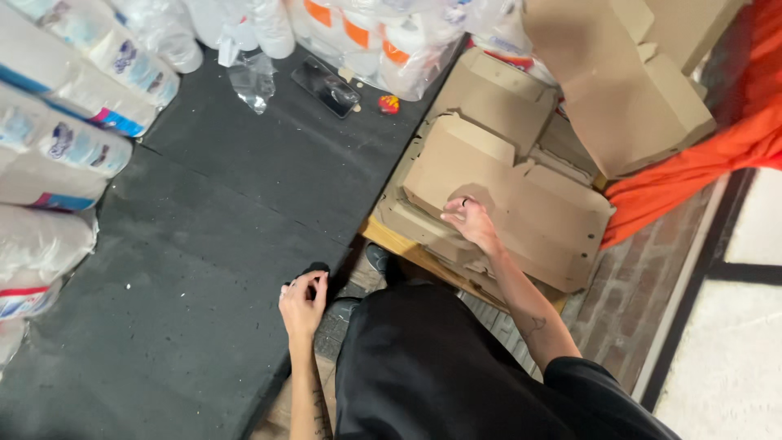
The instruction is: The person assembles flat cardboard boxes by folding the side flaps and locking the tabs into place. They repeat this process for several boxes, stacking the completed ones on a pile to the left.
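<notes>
While the left hand [303,300] rests on the near edge of the black tabletop [204,244], its fingers curl over that edge and hold nothing. The right hand [470,222] is off to the right of the tabletop, lying on a stack of flat brown cardboard boxes [521,212]. Its fingers are bent and touch the top box, but I cannot tell if they pinch it. The stack sits just beside the tabletop, right against its right edge. At the far end of the tabletop lie a dark phone [327,87], a small red and yellow thing [389,103] and a clear plastic bag [252,80]. White packs of paper rolls [73,122] crowd the left side of the tabletop
</notes>
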